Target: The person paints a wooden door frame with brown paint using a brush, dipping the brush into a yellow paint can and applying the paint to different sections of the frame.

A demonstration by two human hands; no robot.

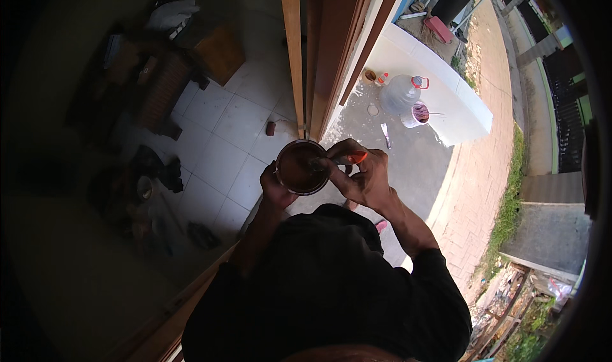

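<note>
My left hand (pixel 276 188) grips the side of a round open tub (pixel 302 191), held up in front of my chest. Brown liquid that looks like paint (pixel 298 169) lies inside it. Closed around a paintbrush with an orange-red handle (pixel 358 158), my right hand (pixel 364 178) reaches over the tub's right rim. The brush's dark head dips toward the brown liquid; my fingers hide part of it. Just beyond the tub stands the edge of a brown door or frame (pixel 336 40).
Indoors on the left, dark furniture (pixel 159 88) and a wooden box (pixel 220 52) stand on white tiles (pixel 223 132). Outside, a large clear water jug (pixel 398 94), a white paint bucket (pixel 413 118) and a scraper-like tool (pixel 385 135) sit by a low white wall (pixel 456 110).
</note>
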